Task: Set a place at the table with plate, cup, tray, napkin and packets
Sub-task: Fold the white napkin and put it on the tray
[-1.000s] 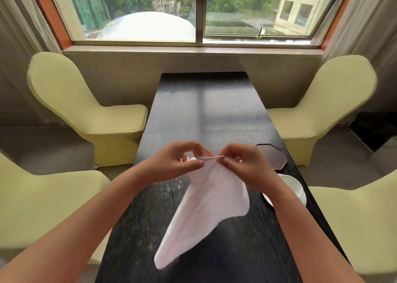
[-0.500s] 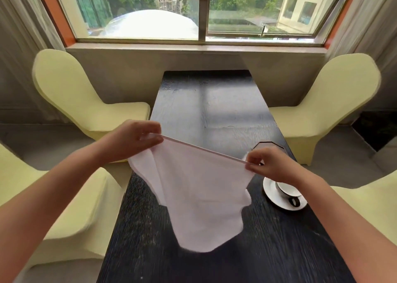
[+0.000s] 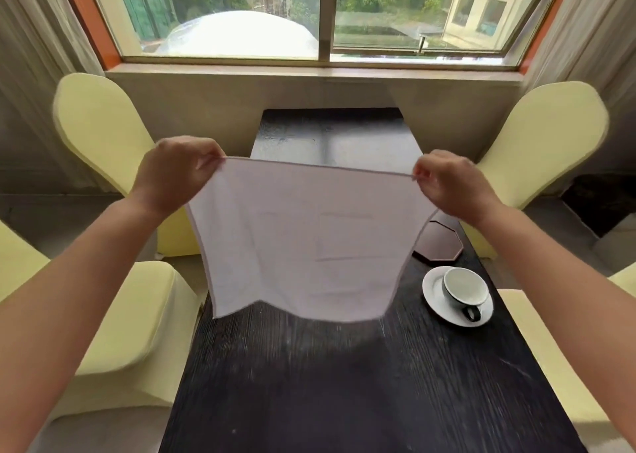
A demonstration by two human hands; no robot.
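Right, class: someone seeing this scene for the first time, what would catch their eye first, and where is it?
First, the white napkin, spread wide and hanging in mid-air over the dark table, pinched at its top corners by the left hand and right hand. Next, the cup on its saucer near the table's right edge, with a dark octagonal tray just beyond it, partly behind the napkin.

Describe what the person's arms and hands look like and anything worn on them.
Both forearms are bare as far as the picture shows: no sleeves, watch, bracelet or gloves. The left hand and right hand show no rings on the visible parts, though the fingers are curled and slightly blurred, so small items could be missed.
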